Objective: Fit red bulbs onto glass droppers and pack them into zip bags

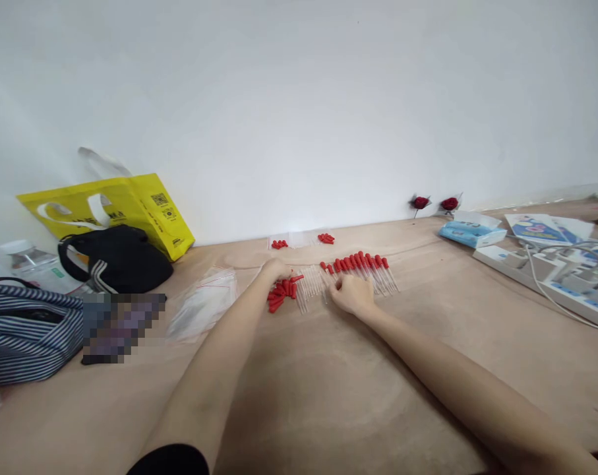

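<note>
A plain white wall (299,119) rose behind the back edge of a light brown, wood-grained table surface (299,396). Near the middle of that back edge lay two small clusters of red bulbs, a left cluster (279,244) and a right cluster (326,239).

In front of them, toward the surface's centre, were a heap of glossy red, teardrop-shaped bulbs (277,302), a bank of slim, clear, uncapped tubes (309,282) just right of it, and a slanting row of clear tubes topped with red bulbs (365,262) farther right.

The left hand (275,269) was at the heap's back side, fingers bent downward; whether they gripped a bulb could not be told. The right hand (353,293) was between the bare tubes and the capped row, its fingers curled in narrowly; what they held, if anything, was hidden.

Flat, clear plastic bags (204,302) lay left of the heap. A yellow carrier bag with white handles (155,211) stood toward the back left corner, and a long white power strip (516,267) ran near the right edge.
</note>
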`<action>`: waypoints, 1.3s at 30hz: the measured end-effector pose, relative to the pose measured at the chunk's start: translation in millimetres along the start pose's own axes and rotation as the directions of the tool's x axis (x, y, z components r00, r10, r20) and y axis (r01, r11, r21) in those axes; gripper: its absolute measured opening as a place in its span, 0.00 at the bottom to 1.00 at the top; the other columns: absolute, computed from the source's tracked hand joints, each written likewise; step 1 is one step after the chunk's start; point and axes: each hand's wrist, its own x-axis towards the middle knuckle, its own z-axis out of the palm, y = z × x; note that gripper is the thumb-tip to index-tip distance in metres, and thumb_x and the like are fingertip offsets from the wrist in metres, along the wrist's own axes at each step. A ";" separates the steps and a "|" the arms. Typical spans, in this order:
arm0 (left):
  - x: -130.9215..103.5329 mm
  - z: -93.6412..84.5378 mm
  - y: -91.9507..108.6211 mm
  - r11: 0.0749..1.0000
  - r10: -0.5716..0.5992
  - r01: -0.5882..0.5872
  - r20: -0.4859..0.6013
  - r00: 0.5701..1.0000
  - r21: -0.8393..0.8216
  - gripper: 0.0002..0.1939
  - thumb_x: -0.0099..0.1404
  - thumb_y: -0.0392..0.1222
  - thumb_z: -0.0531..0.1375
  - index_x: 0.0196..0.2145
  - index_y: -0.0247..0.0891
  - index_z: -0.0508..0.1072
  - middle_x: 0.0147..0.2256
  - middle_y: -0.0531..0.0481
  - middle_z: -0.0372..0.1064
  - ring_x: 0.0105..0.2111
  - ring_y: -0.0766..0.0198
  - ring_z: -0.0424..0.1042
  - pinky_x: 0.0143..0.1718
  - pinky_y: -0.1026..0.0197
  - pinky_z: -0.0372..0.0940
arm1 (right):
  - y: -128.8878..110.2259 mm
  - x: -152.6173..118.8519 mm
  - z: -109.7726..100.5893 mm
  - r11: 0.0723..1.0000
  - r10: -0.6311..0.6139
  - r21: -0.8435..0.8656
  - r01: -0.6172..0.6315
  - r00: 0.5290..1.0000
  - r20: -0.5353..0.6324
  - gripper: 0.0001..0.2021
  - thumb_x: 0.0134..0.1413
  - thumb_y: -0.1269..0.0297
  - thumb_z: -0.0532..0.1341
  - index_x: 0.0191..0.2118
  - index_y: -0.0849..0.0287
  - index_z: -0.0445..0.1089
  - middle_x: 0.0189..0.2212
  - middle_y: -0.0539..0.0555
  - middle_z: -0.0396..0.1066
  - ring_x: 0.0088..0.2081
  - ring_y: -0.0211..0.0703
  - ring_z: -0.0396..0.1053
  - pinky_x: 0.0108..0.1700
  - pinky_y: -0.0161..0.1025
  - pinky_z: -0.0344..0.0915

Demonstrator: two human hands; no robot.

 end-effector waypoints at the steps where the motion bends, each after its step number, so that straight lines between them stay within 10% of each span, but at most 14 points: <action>1: -5.3 -4.7 1.2 1.000 -0.020 0.020 -0.020 1.000 0.012 0.14 0.63 0.42 0.54 0.44 0.32 0.66 0.43 0.46 0.64 0.40 0.56 0.67 0.39 0.53 0.65 | 3.0 -2.2 0.4 0.999 -0.031 0.030 0.032 0.999 -0.026 0.13 0.50 0.61 0.50 0.27 0.60 0.68 0.28 0.56 0.72 0.33 0.46 0.67 0.40 0.44 0.51; 6: -63.4 -17.4 12.1 0.999 -0.008 0.013 -0.168 0.986 0.032 0.06 0.60 0.38 0.55 0.35 0.35 0.67 0.35 0.48 0.68 0.38 0.59 0.67 0.41 0.58 0.62 | 29.8 -17.3 4.4 0.925 -0.282 0.219 0.312 0.947 -0.154 0.09 0.52 0.64 0.50 0.30 0.61 0.65 0.27 0.54 0.70 0.28 0.39 0.65 0.32 0.35 0.55; 13: -152.6 11.6 20.1 0.956 0.248 -0.266 -0.148 0.957 -0.123 0.09 0.59 0.37 0.54 0.38 0.37 0.69 0.32 0.49 0.66 0.30 0.65 0.67 0.32 0.63 0.63 | 52.4 -42.1 3.1 0.764 -0.555 0.221 0.606 0.792 -0.253 0.13 0.56 0.68 0.49 0.44 0.60 0.65 0.29 0.54 0.68 0.31 0.39 0.64 0.35 0.37 0.56; 21: -155.7 18.4 20.3 0.935 0.265 -0.283 -0.110 0.958 -0.213 0.07 0.58 0.37 0.56 0.35 0.37 0.71 0.30 0.49 0.66 0.29 0.65 0.66 0.30 0.64 0.62 | 33.3 -57.5 1.8 0.660 -0.691 0.223 0.718 0.696 -0.196 0.11 0.57 0.66 0.50 0.39 0.58 0.69 0.31 0.54 0.69 0.33 0.38 0.65 0.40 0.41 0.52; 39: -157.7 18.5 21.6 0.920 0.302 -0.317 -0.100 0.948 -0.228 0.07 0.59 0.38 0.55 0.35 0.37 0.71 0.28 0.51 0.67 0.27 0.66 0.66 0.28 0.65 0.60 | 29.6 -61.3 3.1 0.644 -0.720 0.185 0.743 0.670 -0.182 0.11 0.56 0.67 0.50 0.40 0.57 0.69 0.29 0.51 0.70 0.32 0.36 0.64 0.40 0.39 0.48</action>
